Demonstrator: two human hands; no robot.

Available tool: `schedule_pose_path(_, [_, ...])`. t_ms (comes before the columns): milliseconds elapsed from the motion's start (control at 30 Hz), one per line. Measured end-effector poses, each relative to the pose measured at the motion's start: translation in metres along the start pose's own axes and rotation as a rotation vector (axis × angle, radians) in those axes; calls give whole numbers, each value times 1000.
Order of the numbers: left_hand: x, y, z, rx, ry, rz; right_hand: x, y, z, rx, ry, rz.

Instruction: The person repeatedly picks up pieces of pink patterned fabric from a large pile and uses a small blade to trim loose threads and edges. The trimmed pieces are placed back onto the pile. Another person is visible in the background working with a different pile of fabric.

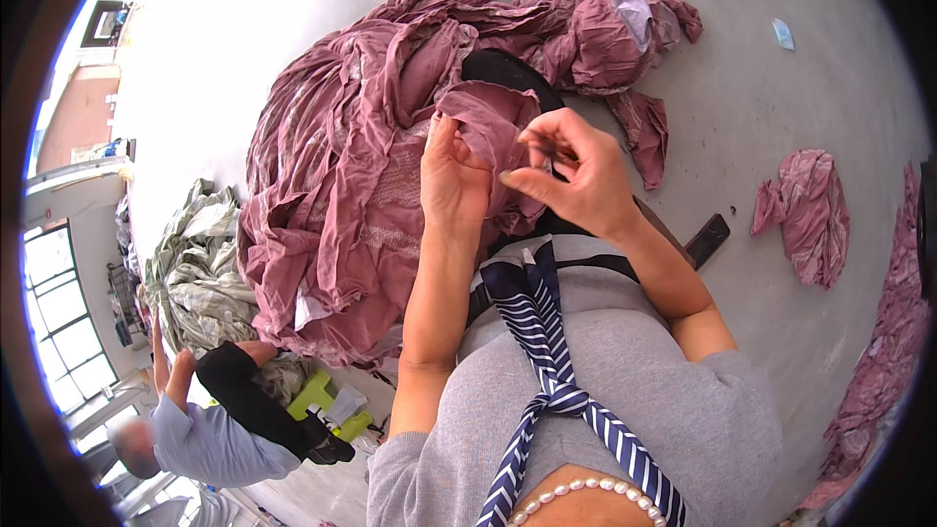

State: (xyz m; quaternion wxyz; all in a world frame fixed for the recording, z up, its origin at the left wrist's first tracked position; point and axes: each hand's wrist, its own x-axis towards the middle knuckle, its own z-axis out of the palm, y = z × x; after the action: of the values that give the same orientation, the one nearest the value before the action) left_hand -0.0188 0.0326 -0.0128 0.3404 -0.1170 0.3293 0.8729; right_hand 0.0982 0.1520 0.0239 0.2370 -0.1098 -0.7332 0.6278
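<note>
A large heap of dusty-pink cloth [332, 166] with pale woven patterns spreads in front of me and over my lap. My left hand [455, 181], palm turned up, has its fingers closed on a raised edge of this cloth. Close by on the right, my right hand [586, 176] is held above the cloth with its fingers curled and the thumb stretched toward the left hand. Something dark shows among the right fingers, too small and shaded to name. Part of a black rounded object [508, 68] shows between the folds beyond my hands.
A dark phone-like object [708, 239] lies by my right side. Farther right are a pink cloth bundle [815, 220] and a long pink pile [883, 361]. At left, another person [224, 439] sits by a green-grey cloth heap [200, 273] and a lime-green stool [317, 395].
</note>
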Motion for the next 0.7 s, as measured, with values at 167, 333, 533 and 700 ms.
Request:
schedule_pose_path(167, [-5, -4, 20, 393, -222, 373, 10, 18, 1, -246, 80, -111])
schedule_pose_path(333, [-4, 25, 31, 1082, -164, 681, 8, 18, -20, 395, 4, 153])
schedule_pose_path(533, [-4, 21, 35, 753, -272, 192, 12, 16, -33, 663, -44, 349])
schedule_pose_path(700, [3, 15, 16, 293, -394, -118, 16, 19, -30, 636, 36, 338])
